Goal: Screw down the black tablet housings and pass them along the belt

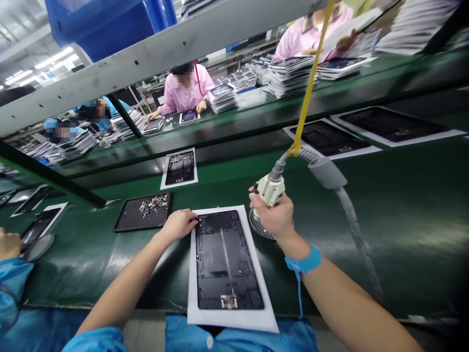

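Observation:
In front of me a black tablet housing (pixel 227 264) with exposed internals lies on a white sheet (pixel 269 320). My left hand (pixel 180 224) has its fingers curled together at the housing's top-left corner, gripping the edge there. My right hand (pixel 276 215) is closed around a pale electric screwdriver (pixel 271 189), held upright right of the housing. A yellow strap (pixel 306 105) and a grey cable (pixel 350 215) run from the tool's top. Below that hand sits a round perforated dish (pixel 262 230), partly covered; the tool's tip is hidden. A blue wrist strap (pixel 308 260) circles my right wrist.
A black tray (pixel 142 212) of small loose parts stands left. More housings on sheets lie beyond, including one housing (pixel 180 167) behind the tray and another (pixel 326 137) at right. A co-worker's hand (pixel 9 244) is far left. A grey rail (pixel 146 54) crosses above.

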The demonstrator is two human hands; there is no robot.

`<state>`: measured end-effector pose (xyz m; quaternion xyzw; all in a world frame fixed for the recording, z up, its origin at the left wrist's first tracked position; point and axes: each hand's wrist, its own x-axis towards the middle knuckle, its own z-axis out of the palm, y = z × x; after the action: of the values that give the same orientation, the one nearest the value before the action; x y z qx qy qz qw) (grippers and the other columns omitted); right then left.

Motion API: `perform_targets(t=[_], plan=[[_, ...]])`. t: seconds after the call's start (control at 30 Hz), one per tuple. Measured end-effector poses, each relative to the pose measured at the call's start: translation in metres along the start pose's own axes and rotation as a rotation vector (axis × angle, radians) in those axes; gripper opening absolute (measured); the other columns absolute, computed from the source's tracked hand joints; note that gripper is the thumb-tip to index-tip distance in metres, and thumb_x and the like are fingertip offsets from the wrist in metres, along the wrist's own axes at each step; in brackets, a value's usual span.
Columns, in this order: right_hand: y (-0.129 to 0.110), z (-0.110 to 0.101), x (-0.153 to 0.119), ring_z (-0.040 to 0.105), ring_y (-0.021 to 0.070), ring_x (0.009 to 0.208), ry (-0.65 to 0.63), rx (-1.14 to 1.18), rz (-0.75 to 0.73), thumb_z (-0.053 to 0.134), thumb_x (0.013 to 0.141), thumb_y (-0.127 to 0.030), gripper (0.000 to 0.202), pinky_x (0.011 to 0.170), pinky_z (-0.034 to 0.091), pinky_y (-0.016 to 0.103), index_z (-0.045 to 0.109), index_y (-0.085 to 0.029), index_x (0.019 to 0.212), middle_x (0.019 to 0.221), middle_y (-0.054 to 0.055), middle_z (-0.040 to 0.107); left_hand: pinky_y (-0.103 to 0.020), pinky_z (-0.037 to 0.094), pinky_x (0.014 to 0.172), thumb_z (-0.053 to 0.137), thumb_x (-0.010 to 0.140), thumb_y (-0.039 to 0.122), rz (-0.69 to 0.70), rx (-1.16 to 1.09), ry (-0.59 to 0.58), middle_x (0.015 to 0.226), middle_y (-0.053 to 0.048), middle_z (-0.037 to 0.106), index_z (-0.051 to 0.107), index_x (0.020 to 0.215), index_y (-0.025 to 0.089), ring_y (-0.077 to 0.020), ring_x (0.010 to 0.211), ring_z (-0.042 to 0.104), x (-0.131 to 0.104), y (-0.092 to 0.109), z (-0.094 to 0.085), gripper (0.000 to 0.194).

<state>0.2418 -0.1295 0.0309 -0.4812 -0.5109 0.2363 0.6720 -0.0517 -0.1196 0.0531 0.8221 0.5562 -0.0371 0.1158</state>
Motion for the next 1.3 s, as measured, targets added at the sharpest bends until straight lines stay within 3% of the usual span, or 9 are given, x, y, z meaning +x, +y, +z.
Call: perform_targets(t=[0.27,0.7,1.07,1.3], plan=[[0.003,0.001,0.000,0.075,0.0217,0.074,-0.003,0.010,-0.003,0.075,0.083,-0.042,0.027,0.064,0.061,0.035,0.066,-0.022,0.100,0.092,0.006,0.078,-0.030,0.050,0.087,0.056,0.097,0.019,-0.001,0.035,0.012,0.097,-0.009,0.074,0.077,0.097,0.019,-0.0216,0.093,0.070,0.005,0.001,0.006,0.021],[0.003,0.000,0.000,0.075,0.0224,0.076,-0.008,0.000,-0.006,0.074,0.083,-0.043,0.027,0.066,0.061,0.036,0.067,-0.022,0.100,0.091,0.006,0.078,-0.026,0.046,0.073,0.061,0.088,0.013,-0.058,-0.065,0.029,0.084,-0.005,0.072,0.070,0.084,0.018,-0.0171,0.076,0.065,0.005,0.007,0.000,0.012],[0.003,0.000,0.000,0.074,0.0221,0.075,-0.009,-0.006,-0.006,0.075,0.083,-0.042,0.027,0.066,0.061,0.036,0.067,-0.022,0.100,0.091,0.006,0.078,-0.029,0.046,0.074,0.060,0.086,0.014,-0.257,-0.014,0.035,0.092,-0.006,0.078,0.072,0.090,0.020,-0.0226,0.089,0.072,0.009,0.020,0.003,0.014],[0.000,-0.001,0.001,0.073,0.0213,0.072,-0.026,-0.022,-0.050,0.073,0.085,-0.044,0.028,0.067,0.061,0.035,0.067,-0.022,0.101,0.088,0.005,0.077,-0.028,0.046,0.073,0.058,0.087,0.017,-0.287,-0.019,0.046,0.089,-0.006,0.078,0.071,0.088,0.021,-0.0229,0.087,0.072,0.009,0.023,0.004,0.014]])
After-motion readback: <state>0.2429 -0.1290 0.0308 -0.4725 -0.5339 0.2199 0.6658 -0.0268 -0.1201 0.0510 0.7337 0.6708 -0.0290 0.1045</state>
